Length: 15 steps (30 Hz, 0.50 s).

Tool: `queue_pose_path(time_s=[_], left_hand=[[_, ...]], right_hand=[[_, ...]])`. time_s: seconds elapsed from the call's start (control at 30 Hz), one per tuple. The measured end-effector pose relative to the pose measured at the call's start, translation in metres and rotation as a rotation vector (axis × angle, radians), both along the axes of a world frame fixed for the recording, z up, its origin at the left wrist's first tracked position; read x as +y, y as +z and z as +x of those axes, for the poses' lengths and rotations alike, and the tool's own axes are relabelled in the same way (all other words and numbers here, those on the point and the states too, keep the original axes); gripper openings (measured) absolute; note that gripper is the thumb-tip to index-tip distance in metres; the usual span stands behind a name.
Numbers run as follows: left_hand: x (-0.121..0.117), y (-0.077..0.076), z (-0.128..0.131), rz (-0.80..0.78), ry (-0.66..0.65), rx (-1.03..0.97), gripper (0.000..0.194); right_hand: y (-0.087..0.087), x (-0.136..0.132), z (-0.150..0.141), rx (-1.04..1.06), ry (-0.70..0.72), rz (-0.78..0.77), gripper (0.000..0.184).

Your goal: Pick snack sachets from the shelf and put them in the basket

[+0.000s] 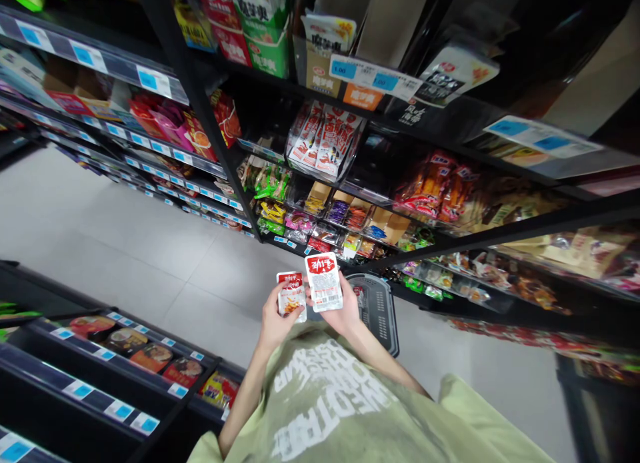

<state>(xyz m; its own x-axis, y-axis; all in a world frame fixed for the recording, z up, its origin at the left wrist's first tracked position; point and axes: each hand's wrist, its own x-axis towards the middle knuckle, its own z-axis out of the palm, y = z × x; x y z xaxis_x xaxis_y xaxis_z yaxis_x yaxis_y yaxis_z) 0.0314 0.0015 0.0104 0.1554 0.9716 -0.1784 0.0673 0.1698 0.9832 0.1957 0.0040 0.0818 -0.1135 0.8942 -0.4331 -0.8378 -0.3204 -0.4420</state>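
My left hand (280, 318) grips a small snack packet (291, 296), white and red with a picture of food on its front. Close beside it, my right hand (348, 308) holds a second snack packet (324, 284), which shows a red label at the top and small printed text below. Both packets are held up side by side in front of my shirt. Under my right forearm a dark shopping basket (383, 310) is partly hidden; something red lies in it.
Tall black shelves (215, 136) with packaged snacks run ahead and to the right. White-and-red bags (325, 140) fill a clear bin. Another shelf unit (90, 363) with boxed food stands at the lower left. Grey tiled floor (150, 250) lies between them.
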Motion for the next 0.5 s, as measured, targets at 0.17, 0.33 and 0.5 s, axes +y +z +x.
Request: queue_pose_path(time_s=[0.17, 0.33, 0.5], left_hand=[[0.0017, 0.0002, -0.0017, 0.003, -0.005, 0.026, 0.066], [0.0017, -0.0011, -0.0027, 0.003, -0.003, 0.024, 0.067], [0.0007, -0.0029, -0.0038, -0.009, 0.004, 0.029, 0.068]], right_hand=[[-0.0026, -0.0001, -0.0001, 0.025, 0.009, 0.038, 0.047], [-0.0011, 0.0013, -0.0023, -0.011, 0.016, 0.028, 0.047], [-0.0007, 0.0013, -0.0031, -0.025, 0.031, 0.029, 0.048]])
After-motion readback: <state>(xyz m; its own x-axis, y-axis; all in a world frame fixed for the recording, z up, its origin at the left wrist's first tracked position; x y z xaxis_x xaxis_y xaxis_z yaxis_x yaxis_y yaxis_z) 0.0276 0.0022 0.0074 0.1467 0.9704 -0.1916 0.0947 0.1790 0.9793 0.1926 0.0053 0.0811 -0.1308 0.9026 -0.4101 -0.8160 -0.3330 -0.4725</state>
